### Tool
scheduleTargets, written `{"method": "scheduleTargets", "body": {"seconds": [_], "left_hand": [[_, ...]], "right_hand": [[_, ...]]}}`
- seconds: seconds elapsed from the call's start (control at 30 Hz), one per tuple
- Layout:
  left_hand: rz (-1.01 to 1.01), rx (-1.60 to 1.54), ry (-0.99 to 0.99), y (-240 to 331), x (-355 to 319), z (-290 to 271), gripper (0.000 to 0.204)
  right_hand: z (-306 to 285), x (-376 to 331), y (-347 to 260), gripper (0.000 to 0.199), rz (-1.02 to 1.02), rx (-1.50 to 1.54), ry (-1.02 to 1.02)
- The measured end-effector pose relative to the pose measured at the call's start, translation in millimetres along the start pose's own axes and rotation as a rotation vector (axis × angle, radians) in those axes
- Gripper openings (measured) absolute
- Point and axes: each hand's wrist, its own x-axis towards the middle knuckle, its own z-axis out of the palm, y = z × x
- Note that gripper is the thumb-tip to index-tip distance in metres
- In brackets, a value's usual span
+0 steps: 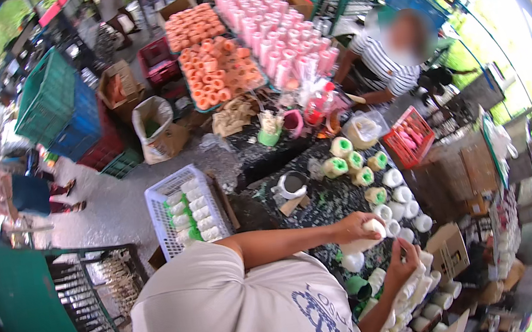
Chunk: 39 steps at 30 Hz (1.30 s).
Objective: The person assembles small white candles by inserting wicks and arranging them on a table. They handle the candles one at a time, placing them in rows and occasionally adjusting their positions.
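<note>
My left hand (pixel 357 226) reaches across the dark patterned table (pixel 324 202) and is closed on a white cone-shaped spool (pixel 365 241). My right hand (pixel 403 263) is raised just below and to the right of it, fingers bunched upward; what they pinch is too small to tell. Several white spools (pixel 405 205) stand in a row beyond both hands, and more white spools (pixel 424 293) are packed under the right hand. Green-topped cream spools (pixel 346 163) stand farther up the table.
A white basket (pixel 163 210) of white and green spools sits on the floor at left. Trays of orange spools (pixel 216 72) and pink cones (pixel 274 24) lie beyond. A person in a striped shirt (pixel 387 63) sits far right, by a red crate (pixel 410 137) and a cardboard box (pixel 448 249).
</note>
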Motion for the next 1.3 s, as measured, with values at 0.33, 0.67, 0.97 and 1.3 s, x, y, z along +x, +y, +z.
{"method": "scheduleTargets", "body": {"seconds": [0.33, 0.67, 0.97, 1.3], "left_hand": [[-0.143, 0.131, -0.091, 29, -5, -8, 0.079], [0.045, 0.273, -0.214, 64, -10, 0, 0.062], [0.026, 0.162, -0.170, 45, -23, 2, 0.064], [-0.091, 0.262, -0.205, 48, -4, -19, 0.078]], "right_hand": [[-1, -22, -18, 0.010, 0.199, 0.118, 0.028], [-21, -26, -38, 0.006, 0.170, 0.023, 0.053], [-11, -35, -20, 0.007, 0.142, 0.262, -0.103], [2, -23, -21, 0.010, 0.218, 0.236, 0.166]]}}
